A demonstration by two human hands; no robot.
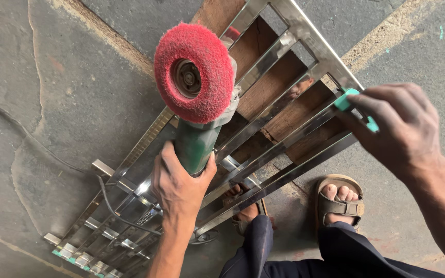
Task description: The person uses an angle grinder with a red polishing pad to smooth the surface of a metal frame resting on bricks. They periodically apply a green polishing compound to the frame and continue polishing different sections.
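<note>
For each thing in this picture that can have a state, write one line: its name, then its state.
Grinder: held up off the frame, red pad facing the camera.
Left hand: closed around the grinder's green body.
Right hand: fingers pinching a small green block at the frame's end.
Steel frame: lying flat over wooden planks.
Cord: trailing slack across the frame.

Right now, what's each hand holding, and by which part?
Left hand grips the green angle grinder by its body, red abrasive wheel facing up. Right hand pinches a small teal block by its end, against the steel frame.

No packages, labels, signs, screens.
</note>
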